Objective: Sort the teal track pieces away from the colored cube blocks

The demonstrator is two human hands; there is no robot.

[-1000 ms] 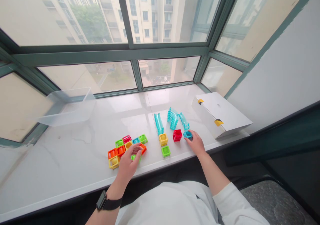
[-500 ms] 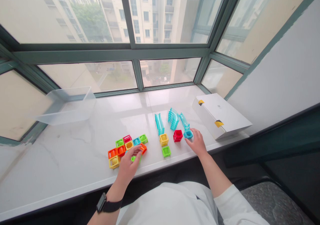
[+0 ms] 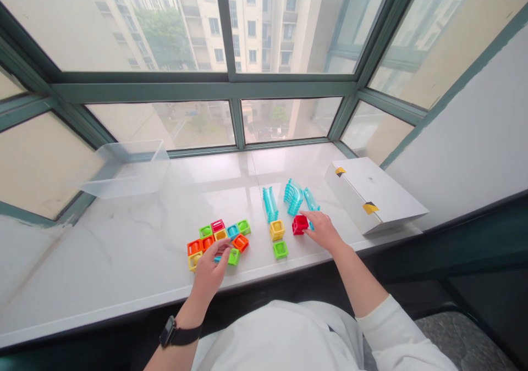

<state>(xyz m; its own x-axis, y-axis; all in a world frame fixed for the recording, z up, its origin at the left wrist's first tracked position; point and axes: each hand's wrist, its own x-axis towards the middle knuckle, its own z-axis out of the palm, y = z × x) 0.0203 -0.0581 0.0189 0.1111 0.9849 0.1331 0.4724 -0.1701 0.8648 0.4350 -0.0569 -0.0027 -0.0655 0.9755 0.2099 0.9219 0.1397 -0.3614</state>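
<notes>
My left hand (image 3: 211,267) hovers over a cluster of coloured toy blocks, thumb and fingers apart with nothing seen between them. Its fingertips are nearest an orange block (image 3: 240,243) and a green block (image 3: 234,257); a blue block beneath is partly hidden. My right hand (image 3: 324,230) has its thumb and finger around the right side of a red block (image 3: 298,225), which stands on the sill. Left of it are a yellow block (image 3: 277,230) and a lone green block (image 3: 280,249). A short blue track piece (image 3: 311,199) lies behind my right hand, which partly covers the blue block at its near end.
A straight blue track (image 3: 270,204) and a curved blue track (image 3: 293,197) lie behind the blocks. A clear plastic bin (image 3: 127,187) stands at the back left, a white box (image 3: 377,189) at the right. Windows border the marble sill (image 3: 103,250).
My right hand has moved left from the blue block to the red block. My left hand has shifted slightly left relative to the cluster, uncovering the orange block. The view has turned slightly left.
</notes>
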